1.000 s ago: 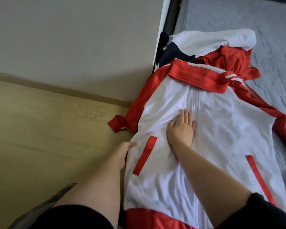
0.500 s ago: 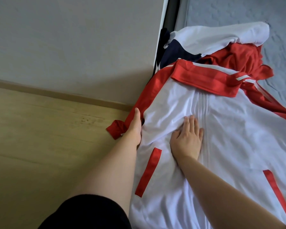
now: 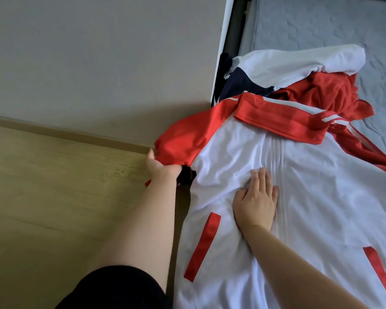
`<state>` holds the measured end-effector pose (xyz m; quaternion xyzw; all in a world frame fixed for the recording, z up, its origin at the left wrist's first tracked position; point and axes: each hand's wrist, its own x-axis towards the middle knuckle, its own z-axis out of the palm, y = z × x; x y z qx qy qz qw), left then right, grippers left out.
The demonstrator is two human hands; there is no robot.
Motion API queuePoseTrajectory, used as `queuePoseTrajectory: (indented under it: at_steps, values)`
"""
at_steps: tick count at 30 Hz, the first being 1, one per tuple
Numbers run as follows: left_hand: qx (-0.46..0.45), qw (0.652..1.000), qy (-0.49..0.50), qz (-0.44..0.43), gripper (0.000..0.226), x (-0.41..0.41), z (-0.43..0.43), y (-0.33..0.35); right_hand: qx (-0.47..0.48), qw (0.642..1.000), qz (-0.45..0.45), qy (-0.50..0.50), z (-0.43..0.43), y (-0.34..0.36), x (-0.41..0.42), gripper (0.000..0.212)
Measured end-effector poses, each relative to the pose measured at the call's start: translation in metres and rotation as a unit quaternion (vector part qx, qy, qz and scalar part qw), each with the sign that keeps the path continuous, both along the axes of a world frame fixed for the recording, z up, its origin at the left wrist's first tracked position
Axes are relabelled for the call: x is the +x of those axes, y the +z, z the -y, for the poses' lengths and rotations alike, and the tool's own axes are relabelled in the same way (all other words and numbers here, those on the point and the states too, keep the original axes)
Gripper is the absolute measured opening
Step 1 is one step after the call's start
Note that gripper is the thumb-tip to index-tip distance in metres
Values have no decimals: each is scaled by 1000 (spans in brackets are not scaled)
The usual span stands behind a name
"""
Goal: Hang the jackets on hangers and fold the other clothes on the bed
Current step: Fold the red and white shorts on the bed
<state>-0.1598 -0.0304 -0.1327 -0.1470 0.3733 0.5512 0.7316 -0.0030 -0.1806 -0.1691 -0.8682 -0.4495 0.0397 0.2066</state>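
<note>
The white and red jacket (image 3: 325, 210) lies spread, front side up, on the bed (image 3: 310, 21). The right hand (image 3: 255, 204) rests flat on the jacket's white chest, just beside the zipper line, its grip apart with straight fingers. At the jacket's side toward the floor (image 3: 54, 197), the left hand (image 3: 159, 168) has its grip clamped on the red sleeve (image 3: 187, 139). Beyond the jacket's collar lies a heap of clothes (image 3: 299, 65).

White-red jacket (image 3: 310, 197) flat on bed (image 3: 321, 23)
</note>
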Motion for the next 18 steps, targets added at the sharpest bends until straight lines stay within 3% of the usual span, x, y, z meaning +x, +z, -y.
queuePoseTrajectory:
  at_steps: [4, 8, 10, 12, 14, 18]
  values:
    - [39, 989, -52, -136, 36, -15, -17, 8, 3, 1000, 2, -1, 0, 0, -1, 54]
    - [-49, 911, -83, -400, 40, -25, -33, 17, 6, 1000, 7, 0, 0, 2, -2, 62]
    - [-30, 939, -36, -340, 32, -29, -37, 21, 6, 1000, 9, -1, 0, 1, -2, 63]
    - [35, 987, 18, -158, 22, -31, -34, 26, 3, 1000, 9, -1, 0, 1, -2, 63]
    - [84, 991, 99, -25, 19, -35, -30, 29, 2, 1000, 8, -1, 0, 1, -2, 63]
    - [102, 987, 119, 33, 24, -41, -29, 31, 1, 1000, 8, 1, -1, 1, -2, 63]
